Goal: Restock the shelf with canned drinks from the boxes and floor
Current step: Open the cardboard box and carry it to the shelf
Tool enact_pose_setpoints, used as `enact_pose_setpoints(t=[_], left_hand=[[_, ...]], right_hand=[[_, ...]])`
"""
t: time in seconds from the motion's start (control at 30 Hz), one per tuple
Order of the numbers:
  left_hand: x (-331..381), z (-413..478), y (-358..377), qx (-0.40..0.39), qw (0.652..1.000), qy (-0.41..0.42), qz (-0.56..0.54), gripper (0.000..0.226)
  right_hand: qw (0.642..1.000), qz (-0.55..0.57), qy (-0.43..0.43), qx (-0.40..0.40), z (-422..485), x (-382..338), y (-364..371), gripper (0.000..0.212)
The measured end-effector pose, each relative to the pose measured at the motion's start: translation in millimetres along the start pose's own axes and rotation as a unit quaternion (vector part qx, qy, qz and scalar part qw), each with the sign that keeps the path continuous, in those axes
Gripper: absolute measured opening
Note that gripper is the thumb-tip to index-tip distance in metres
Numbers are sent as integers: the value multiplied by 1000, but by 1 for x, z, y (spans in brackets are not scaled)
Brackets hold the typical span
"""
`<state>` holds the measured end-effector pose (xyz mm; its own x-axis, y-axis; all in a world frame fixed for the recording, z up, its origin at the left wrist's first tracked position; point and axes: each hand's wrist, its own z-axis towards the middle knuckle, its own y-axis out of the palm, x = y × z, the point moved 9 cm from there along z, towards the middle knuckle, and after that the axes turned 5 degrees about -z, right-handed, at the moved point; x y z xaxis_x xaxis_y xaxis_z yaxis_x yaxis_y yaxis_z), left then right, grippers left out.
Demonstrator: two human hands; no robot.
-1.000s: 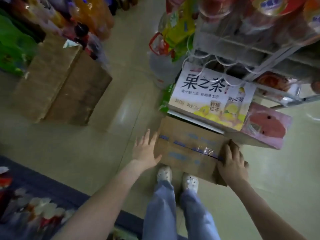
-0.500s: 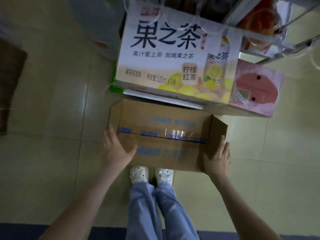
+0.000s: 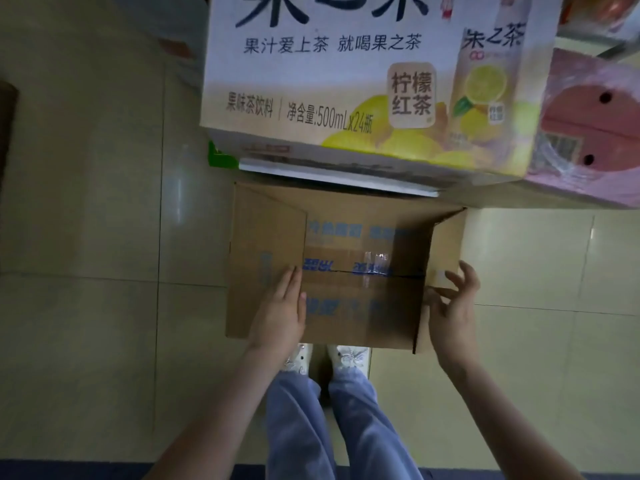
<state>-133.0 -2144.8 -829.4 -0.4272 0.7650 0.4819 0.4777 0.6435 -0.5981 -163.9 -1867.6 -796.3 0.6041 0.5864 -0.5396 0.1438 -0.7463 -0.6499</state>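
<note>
A brown cardboard box (image 3: pixel 360 306) with blue print and a clear-taped middle seam sits on the floor just in front of my shoes. My left hand (image 3: pixel 280 313) lies flat on the box's left panel, fingers straight and together. At the box's right panel my right hand (image 3: pixel 453 303) has its fingers spread and loosely bent, with the thumb touching the cardboard edge. I cannot tell whether the box is open. No cans are visible.
A large white and yellow lemon tea carton (image 3: pixel 363 84) sits right behind the brown box, partly over its far edge. A pink shrink-wrapped pack (image 3: pixel 588 133) lies to its right. Tiled floor (image 3: pixel 104 237) spreads to the left and right. A dark mat edge (image 3: pixel 69 471) runs behind my feet.
The view has dropped closer to the brown box. My left hand slid from the box's left corner onto its left panel. My right hand's fingers spread apart at the right panel.
</note>
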Motion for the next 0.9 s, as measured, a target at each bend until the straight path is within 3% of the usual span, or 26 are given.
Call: enact_pose_setpoints(t=[0.1, 0.3, 0.47, 0.57, 0.63, 0.73, 0.9], left_hand=[[1, 17, -6, 83, 994, 58, 41, 42], [7, 41, -7, 126, 976, 90, 155, 45], [15, 70, -40, 151, 970, 160, 108, 38], [13, 107, -64, 106, 975, 179, 76, 63], [13, 126, -65, 52, 970, 204, 123, 78], [22, 134, -71, 90, 940, 281, 168, 70], [21, 130, -80, 174, 913, 357, 95, 58]], right_hand=[[998, 23, 61, -20, 20, 22, 12, 77], [984, -162, -68, -26, 39, 5, 21, 93], [974, -133, -174, -53, 56, -23, 11, 64], [966, -151, -203, -59, 85, -27, 7, 55], [952, -197, -228, -56, 102, -31, 14, 53], [932, -232, -276, -27, 116, -49, 30, 55], [916, -312, -252, -6, 127, -59, 57, 64]])
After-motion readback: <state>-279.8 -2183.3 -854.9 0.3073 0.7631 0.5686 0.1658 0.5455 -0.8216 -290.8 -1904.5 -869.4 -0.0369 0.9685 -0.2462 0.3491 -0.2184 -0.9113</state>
